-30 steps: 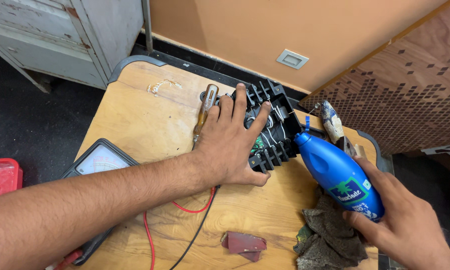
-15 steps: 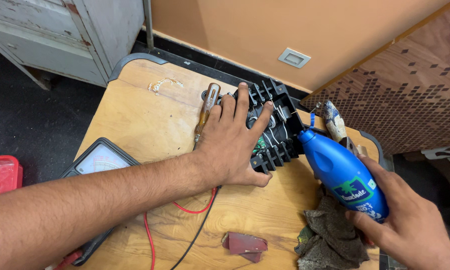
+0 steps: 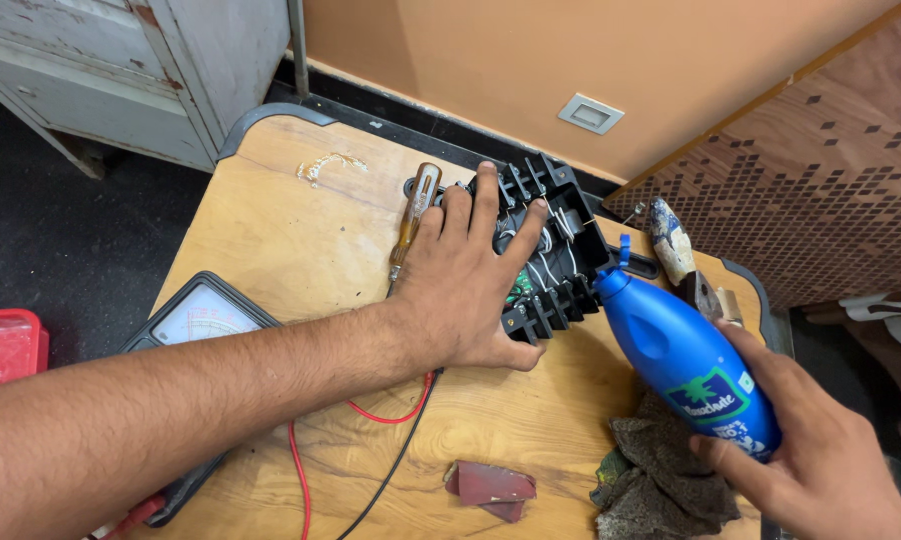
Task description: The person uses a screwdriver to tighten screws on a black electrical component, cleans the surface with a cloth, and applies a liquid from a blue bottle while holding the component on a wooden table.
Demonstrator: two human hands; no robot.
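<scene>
My left hand (image 3: 466,285) lies flat, fingers spread, on a black finned electronic casing (image 3: 561,235) with white wires and a green board inside. It rests on a wooden table (image 3: 301,230). My right hand (image 3: 821,450) grips a blue plastic bottle (image 3: 686,355) at its base. The bottle is tilted, its open nozzle and flipped cap pointing at the casing's right edge. An amber-handled screwdriver (image 3: 416,215) lies just left of my left hand's fingers.
An analog multimeter (image 3: 206,315) sits at the table's left, with red and black leads (image 3: 396,425) running under my forearm. Dark rags (image 3: 661,480) and a reddish sandpaper scrap (image 3: 491,485) lie near the front. A worn brush (image 3: 671,240) is behind the bottle. A red box (image 3: 6,345) is on the floor.
The bottle has shifted slightly, its nozzle staying by the casing's right edge. My left hand stays pressed on the casing.
</scene>
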